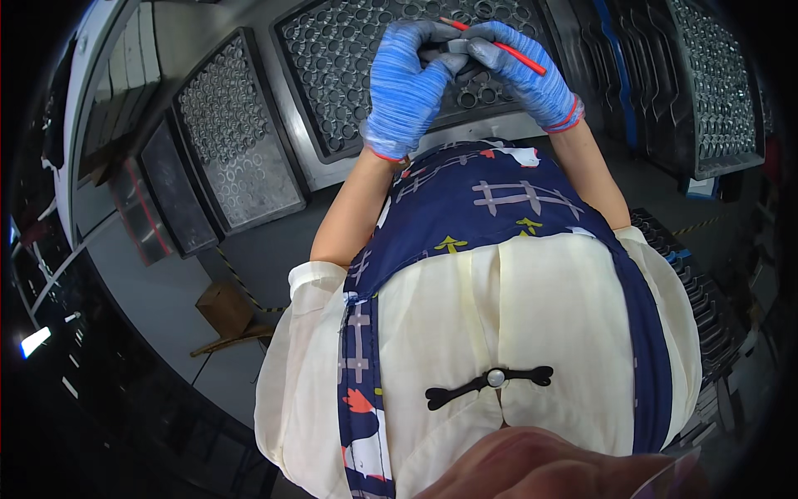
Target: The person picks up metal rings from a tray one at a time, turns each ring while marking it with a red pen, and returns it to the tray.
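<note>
Both my hands wear blue knitted gloves with grey fingers and red cuffs. My left hand (407, 87) is closed, its thumb and fingers pinching a small grey metal piece (454, 47) that the fingers partly cover. Against it from the other side comes my right hand (532, 83), fingers curled, with a red pencil (528, 61) held slantwise across them. The pencil's sharpened tip points up and left. Beneath both hands lies a dark tray (302, 98) filled with many small metal rings.
To the left, another dark tray (287, 206) holds rings in rows, beside a flat dark tray (179, 191). At the right stand stacked black trays (657, 75), with a ring-filled one (723, 75) beside them. A cardboard box (224, 310) sits lower left.
</note>
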A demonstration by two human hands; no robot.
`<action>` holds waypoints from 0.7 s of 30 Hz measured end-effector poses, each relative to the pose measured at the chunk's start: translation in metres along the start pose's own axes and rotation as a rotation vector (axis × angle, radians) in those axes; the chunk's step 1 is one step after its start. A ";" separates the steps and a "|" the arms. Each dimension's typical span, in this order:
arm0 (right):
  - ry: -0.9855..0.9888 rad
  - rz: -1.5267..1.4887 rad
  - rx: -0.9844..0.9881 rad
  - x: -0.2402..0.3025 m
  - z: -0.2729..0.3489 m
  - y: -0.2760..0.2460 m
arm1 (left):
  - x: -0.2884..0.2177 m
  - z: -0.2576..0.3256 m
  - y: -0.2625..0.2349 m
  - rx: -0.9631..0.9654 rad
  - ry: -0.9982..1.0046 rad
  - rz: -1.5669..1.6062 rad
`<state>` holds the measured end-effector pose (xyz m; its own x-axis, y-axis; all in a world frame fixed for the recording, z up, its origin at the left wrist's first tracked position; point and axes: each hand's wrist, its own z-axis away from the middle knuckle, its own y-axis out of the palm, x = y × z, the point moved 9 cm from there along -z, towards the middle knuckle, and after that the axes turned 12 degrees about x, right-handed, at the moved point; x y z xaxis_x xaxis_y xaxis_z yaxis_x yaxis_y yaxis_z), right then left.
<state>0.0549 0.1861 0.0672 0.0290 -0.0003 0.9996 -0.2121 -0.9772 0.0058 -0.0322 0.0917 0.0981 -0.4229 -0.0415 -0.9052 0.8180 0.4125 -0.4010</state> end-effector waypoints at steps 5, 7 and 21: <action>0.086 -0.323 0.053 -0.004 0.003 0.019 | 0.028 0.015 0.003 -0.032 -0.212 0.665; 0.072 -0.248 -0.008 -0.006 0.005 0.018 | 0.007 0.017 -0.007 -0.055 -0.087 0.307; 0.085 -0.199 -0.078 0.004 0.030 0.021 | 0.010 0.022 0.006 0.041 -0.134 0.400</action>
<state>0.0798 0.1597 0.0705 -0.0043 0.2117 0.9773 -0.2852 -0.9370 0.2017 -0.0229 0.0736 0.0836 -0.0172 -0.0043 -0.9998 0.9232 0.3839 -0.0176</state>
